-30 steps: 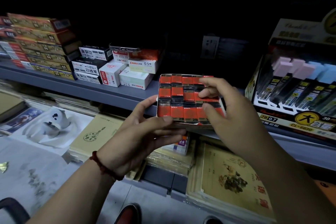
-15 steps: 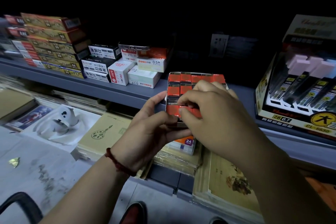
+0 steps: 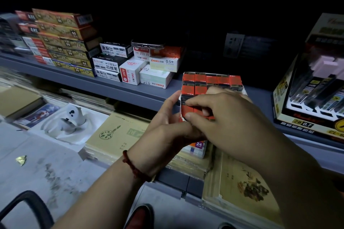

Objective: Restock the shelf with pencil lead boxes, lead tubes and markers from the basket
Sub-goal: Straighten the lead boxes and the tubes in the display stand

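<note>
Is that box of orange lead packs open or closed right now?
Open. No lid covers the box: rows of orange packs show on top, and the right hand pinches among them.

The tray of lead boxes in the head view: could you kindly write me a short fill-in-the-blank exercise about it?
The left hand wears a ____ cord at its wrist.
The right hand pinches a lead box in the tray that the ____ hand holds.
The display box right of the tray reads 2B and ____.
Missing: red; left; 0.7
</note>
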